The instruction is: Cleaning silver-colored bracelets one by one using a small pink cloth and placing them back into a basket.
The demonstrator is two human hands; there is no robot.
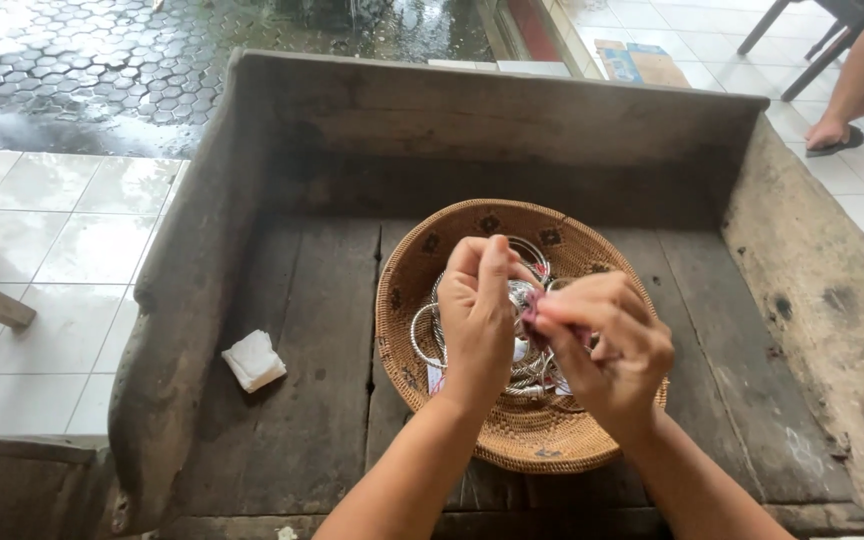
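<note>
While over the basket [512,440], both hands [542,325] pinch perhaps jewellery [524,300].

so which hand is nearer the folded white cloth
The left. The left hand is over the woven basket, on the side facing the folded white cloth; the right hand is further off, beyond the left.

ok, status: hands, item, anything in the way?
Left hand and right hand together pinching a small silver piece over the woven basket of bangles. Nothing in the way.
</note>
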